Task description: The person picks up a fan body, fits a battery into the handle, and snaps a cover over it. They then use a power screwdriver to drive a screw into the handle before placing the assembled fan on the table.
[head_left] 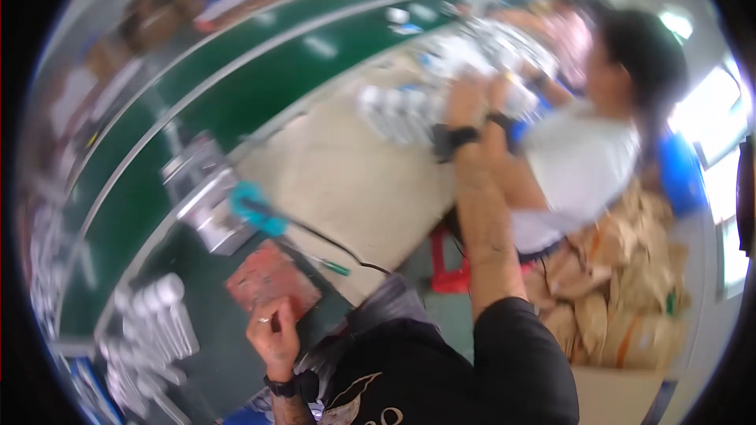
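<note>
My left hand (pixel 274 338), with a ring and a dark wristband, is closed with curled fingers at the near edge of a worn reddish block (pixel 272 277). Whatever those fingers hold, if anything, is hidden. My right arm stretches far forward across the bench, a dark band at its wrist. Motion smears my right hand (pixel 466 102), so its fingers cannot be made out. It is beside a row of white, rounded-end parts (pixel 394 110) and close to a co-worker's hands. Beyond the block lie a teal tool (pixel 256 208) with a black cord and a thin green-ended tool (pixel 335 267).
More white long-handled parts (pixel 161 315) lie at the left. A shiny metal box (pixel 216 216) stands by the teal tool. A green conveyor (pixel 276 63) runs behind the beige bench top (pixel 339 165). A person in white (pixel 583 165) sits right, near brown bags (pixel 622 291) and a red stool (pixel 449 271).
</note>
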The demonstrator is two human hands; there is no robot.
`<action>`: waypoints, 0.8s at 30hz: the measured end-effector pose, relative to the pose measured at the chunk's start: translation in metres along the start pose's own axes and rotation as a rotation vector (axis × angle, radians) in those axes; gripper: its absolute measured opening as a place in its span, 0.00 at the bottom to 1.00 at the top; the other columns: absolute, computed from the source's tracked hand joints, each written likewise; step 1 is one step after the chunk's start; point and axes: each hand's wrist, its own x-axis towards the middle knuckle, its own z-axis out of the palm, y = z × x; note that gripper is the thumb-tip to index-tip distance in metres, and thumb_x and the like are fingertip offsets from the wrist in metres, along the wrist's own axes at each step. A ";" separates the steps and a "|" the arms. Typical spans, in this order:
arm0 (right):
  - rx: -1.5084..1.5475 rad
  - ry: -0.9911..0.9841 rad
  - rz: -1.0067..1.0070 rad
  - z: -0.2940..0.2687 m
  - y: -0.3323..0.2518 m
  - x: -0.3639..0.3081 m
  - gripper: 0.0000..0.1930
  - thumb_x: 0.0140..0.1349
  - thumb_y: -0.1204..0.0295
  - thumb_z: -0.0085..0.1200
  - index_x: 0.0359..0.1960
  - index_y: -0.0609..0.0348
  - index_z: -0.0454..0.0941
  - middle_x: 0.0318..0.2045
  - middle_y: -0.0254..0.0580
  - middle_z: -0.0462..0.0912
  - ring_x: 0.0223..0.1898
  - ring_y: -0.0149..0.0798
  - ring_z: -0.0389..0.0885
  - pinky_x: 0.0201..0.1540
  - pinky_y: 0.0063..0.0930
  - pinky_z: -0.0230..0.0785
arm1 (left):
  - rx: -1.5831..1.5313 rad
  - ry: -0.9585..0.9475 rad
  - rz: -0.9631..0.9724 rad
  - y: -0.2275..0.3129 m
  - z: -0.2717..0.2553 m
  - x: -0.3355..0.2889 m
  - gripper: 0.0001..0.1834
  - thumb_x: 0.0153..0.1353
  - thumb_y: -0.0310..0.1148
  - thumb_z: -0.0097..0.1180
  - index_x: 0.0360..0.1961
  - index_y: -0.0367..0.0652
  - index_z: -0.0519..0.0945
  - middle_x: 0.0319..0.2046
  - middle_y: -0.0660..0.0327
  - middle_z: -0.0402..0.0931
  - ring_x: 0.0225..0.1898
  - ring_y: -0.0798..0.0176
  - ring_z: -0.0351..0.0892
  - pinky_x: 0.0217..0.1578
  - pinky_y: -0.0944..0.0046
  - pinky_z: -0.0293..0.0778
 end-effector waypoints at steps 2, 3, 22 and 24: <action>0.566 0.124 0.230 -0.018 -0.065 -0.016 0.18 0.77 0.65 0.44 0.65 0.54 0.68 0.49 0.42 0.80 0.48 0.40 0.79 0.58 0.46 0.72 | 0.000 -0.012 -0.095 0.001 -0.006 -0.010 0.04 0.67 0.24 0.58 0.37 0.34 0.83 0.33 0.53 0.84 0.32 0.55 0.83 0.37 0.59 0.77; 1.420 0.081 0.531 -0.054 -0.126 -0.027 0.13 0.73 0.66 0.52 0.55 0.57 0.76 0.40 0.40 0.83 0.42 0.38 0.83 0.43 0.38 0.78 | 0.151 -0.006 -0.006 -0.004 -0.016 -0.012 0.06 0.69 0.26 0.58 0.38 0.34 0.83 0.34 0.52 0.84 0.35 0.52 0.83 0.40 0.57 0.77; 0.199 1.104 1.741 -0.472 0.053 -0.752 0.26 0.72 0.56 0.51 0.49 0.76 0.77 0.32 0.54 0.85 0.32 0.49 0.88 0.34 0.41 0.83 | 0.032 -0.282 0.242 0.008 0.015 -0.014 0.09 0.72 0.29 0.57 0.43 0.33 0.83 0.39 0.53 0.83 0.38 0.56 0.81 0.40 0.61 0.77; 0.068 0.368 2.072 -0.422 0.053 -0.742 0.34 0.68 0.45 0.54 0.47 0.76 0.75 0.31 0.50 0.83 0.27 0.49 0.85 0.24 0.36 0.81 | 0.151 -0.230 0.233 -0.012 -0.013 -0.012 0.08 0.71 0.28 0.57 0.43 0.34 0.83 0.38 0.54 0.82 0.37 0.56 0.80 0.39 0.60 0.76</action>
